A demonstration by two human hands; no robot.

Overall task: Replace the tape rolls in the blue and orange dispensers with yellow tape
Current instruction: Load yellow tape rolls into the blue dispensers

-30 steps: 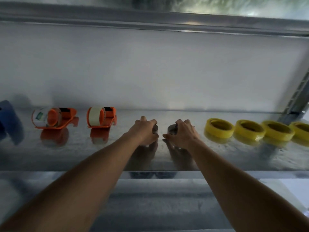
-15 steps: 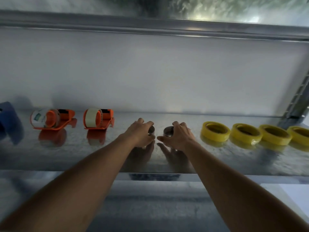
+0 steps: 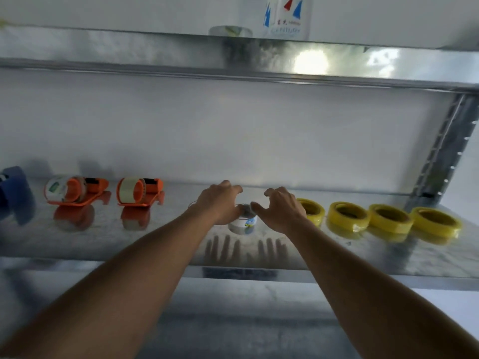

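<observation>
Both hands hover palm-down with fingers spread and curled, gripping nothing: the left hand (image 3: 220, 202) covers the near-left rim of a small white tape roll (image 3: 243, 222) lying flat on the shiny, mottled metal shelf (image 3: 108, 237), the right hand (image 3: 281, 209) at its 3 o'clock. From the left edge sit a blue dispenser (image 3: 14, 194), then two orange plastic dispensers (image 3: 77, 190) (image 3: 140, 191) loaded with pale rolls. Past the right hand, four glossy yellow tape rings (image 3: 348, 216) lie flat in a row.
</observation>
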